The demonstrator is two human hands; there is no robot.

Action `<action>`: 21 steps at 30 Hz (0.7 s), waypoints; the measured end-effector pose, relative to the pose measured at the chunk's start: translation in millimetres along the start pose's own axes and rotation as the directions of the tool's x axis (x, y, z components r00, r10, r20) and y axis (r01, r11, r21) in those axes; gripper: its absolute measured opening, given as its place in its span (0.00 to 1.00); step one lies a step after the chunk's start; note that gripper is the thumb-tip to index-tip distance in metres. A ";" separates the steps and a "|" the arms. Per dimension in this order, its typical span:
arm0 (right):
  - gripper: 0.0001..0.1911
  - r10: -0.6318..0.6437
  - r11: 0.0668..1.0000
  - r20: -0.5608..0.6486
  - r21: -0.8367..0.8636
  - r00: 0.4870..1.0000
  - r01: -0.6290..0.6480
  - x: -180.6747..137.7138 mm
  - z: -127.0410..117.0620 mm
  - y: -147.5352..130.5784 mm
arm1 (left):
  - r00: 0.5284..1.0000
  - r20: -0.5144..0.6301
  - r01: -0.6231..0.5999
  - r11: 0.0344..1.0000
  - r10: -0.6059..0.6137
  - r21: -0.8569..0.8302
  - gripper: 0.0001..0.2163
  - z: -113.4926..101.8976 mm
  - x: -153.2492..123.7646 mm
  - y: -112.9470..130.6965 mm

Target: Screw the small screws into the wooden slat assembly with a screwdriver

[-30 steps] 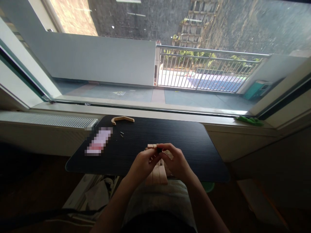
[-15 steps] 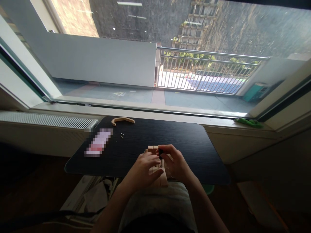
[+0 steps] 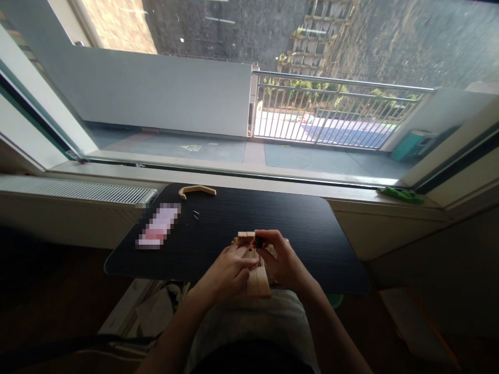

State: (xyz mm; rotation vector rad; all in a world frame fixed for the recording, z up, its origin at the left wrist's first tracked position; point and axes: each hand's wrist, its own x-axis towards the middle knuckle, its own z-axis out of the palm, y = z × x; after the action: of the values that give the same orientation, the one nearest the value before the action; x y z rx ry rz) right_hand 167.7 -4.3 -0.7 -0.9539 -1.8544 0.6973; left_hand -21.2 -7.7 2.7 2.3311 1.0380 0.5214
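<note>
While right hand [image 3: 279, 254] grips screwdriver [image 3: 259, 241], tip down, wooden block [image 3: 258, 284] points lengthwise forward, left hand's [image 3: 228, 269] hold unclear.

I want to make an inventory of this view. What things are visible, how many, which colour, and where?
block: one, pale wood, under the hands
screwdriver: one, black handle, in right hand
table: one, black, below window
hook: one, tan, table's far left
pins: two, metallic, near hook
blurred patch: one, pink and red, table's left
radiator: one, white, left
cloth: one, green, sill's right
window: one, pale frame, ahead
railing: one, silver, outside
wall: one, pale, left of railing
green thing: one, partly hidden, below table's right
left hand: one, bare, on block
right hand: one, bare, above block
</note>
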 end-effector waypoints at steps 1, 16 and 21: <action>0.17 0.005 1.000 0.004 0.001 1.000 -0.005 -0.2 -0.3 1.0 | 1.000 -0.001 -0.006 1.000 0.006 -0.006 0.18 0.8 -0.3 -1.2; 0.18 0.061 0.998 0.065 -0.004 0.996 -0.061 6.6 -8.7 -3.1 | 0.998 0.056 -0.023 1.000 0.023 -0.002 0.21 -4.6 -3.6 -0.3; 0.18 0.075 0.997 0.048 -0.038 0.996 -0.073 6.6 -9.6 -0.4 | 0.991 0.133 0.007 0.998 -0.015 0.063 0.39 -5.7 -9.9 3.9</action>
State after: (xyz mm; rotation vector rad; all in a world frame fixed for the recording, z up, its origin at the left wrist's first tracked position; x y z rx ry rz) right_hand 174.3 1.7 6.8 -1.0419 -1.8882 0.7404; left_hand -28.3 -15.7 8.2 2.3771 1.0174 0.3284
